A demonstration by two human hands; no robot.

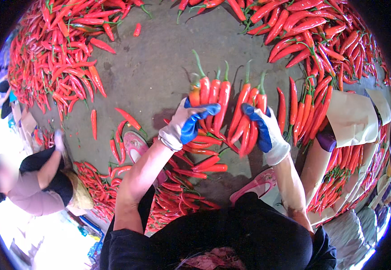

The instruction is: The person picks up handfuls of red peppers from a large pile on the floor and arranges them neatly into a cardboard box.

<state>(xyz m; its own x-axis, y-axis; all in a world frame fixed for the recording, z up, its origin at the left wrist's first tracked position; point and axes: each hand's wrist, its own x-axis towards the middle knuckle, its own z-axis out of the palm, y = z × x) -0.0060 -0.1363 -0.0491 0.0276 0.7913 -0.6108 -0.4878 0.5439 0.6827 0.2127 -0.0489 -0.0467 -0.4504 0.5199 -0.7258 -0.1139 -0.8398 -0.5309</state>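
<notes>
My left hand (187, 122), in a white glove with a blue palm, is closed around several red chili peppers (223, 102), their green stems pointing away from me. Close beside it on the right, my right hand (267, 133) wears a matching glove and grips another bunch of red chili peppers (239, 110), also stems up. The two bunches hang tips down, nearly side by side, above the grey floor (146, 67). Below my hands lies a heap of loose chili peppers (195, 171). A short row of chili peppers (301, 116) lies just right of my right hand.
Large piles of red chili peppers (69, 58) spread at the far left and far right. At the right stands an open cardboard box (314, 166) holding chili peppers. Another person (47, 180) sits at the left. My pink shoes (135, 146) flank the near heap.
</notes>
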